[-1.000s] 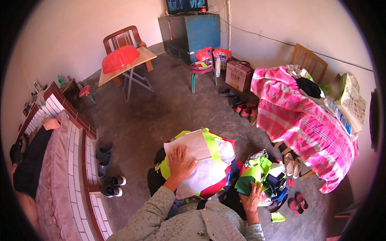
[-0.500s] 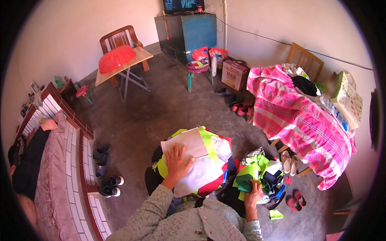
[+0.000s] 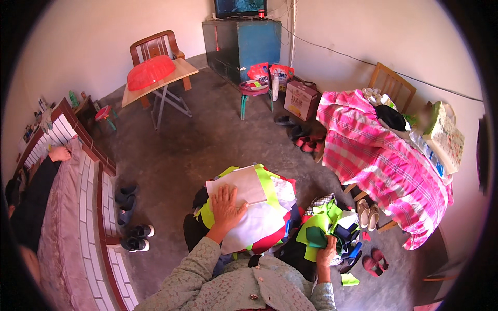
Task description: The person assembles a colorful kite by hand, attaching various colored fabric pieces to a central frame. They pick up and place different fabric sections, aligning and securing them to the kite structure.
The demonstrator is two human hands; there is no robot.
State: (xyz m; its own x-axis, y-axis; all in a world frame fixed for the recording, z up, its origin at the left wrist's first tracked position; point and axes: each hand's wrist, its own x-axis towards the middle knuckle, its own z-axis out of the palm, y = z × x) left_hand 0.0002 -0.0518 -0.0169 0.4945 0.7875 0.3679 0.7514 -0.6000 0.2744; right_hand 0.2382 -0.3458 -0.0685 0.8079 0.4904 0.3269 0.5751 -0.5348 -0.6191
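My left hand (image 3: 226, 210) lies flat with fingers spread on a pale rectangular cloth piece (image 3: 251, 185). That piece tops a heap of cloth in front of me, with white cloth (image 3: 267, 223), lime-green cloth (image 3: 271, 193) and red cloth (image 3: 271, 240) showing. To the right stands a second pile of scraps, among them bright green scraps (image 3: 326, 213) and navy ones. There my right hand (image 3: 327, 253) is closed with a dark green cloth scrap (image 3: 315, 237) at its fingertips. Its thumb side shows; the other fingers are partly hidden.
A lime scrap (image 3: 350, 280) and dark red shoes (image 3: 374, 263) lie on the floor at right. Beyond are beige shoes (image 3: 368, 215) and a pink plaid cover (image 3: 373, 160). On the left, a person's bare foot (image 3: 59, 153) rests on a brick-edged bed (image 3: 88, 223).
The right hand has turned slightly and drawn the dark green scrap a little higher on the pile. My left hand stays flat on the pale cloth. The whole view has shifted slightly.
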